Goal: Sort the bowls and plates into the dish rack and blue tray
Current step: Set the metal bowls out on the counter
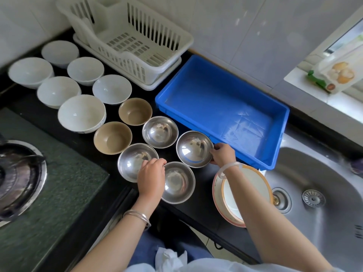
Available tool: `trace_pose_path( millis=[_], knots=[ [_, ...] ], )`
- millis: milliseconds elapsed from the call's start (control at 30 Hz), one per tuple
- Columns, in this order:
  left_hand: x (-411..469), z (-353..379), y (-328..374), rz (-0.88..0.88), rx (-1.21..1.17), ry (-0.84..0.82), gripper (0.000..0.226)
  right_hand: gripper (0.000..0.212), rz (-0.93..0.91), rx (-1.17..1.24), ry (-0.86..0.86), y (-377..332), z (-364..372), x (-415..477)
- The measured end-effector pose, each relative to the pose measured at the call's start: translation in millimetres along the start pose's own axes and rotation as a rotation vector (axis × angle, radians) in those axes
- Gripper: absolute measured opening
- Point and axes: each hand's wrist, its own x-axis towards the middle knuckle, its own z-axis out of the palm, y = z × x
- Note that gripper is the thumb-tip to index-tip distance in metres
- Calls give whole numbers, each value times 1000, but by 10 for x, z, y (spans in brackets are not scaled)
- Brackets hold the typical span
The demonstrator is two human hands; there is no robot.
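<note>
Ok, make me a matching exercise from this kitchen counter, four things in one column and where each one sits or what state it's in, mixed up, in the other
Things:
1. dish rack
2. blue tray
3. stack of plates
4. steel bowl by the tray

Places or states:
A. held at its rim by the right hand
B. lies empty between the rack and the sink
C. sits at the counter edge, under the right forearm
D. stands empty against the tiled wall, behind the white bowls

Pairs: 1-D, 2-B, 3-C, 4-A
</note>
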Motion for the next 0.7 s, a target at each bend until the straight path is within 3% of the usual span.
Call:
trace_pose_path(
  millis=[433,567,700],
  knots=[
    [99,-30,54,39,32,-16,25,22,-48,-42,-36,-37,-87,-78],
    [141,-57,204,83,-8,-22,22,29,-104,-31,82,-2,-241,-180],
    [127,-10,536,211,-66,-105,19,28,-132,1,309,248,-536,-391]
  ],
)
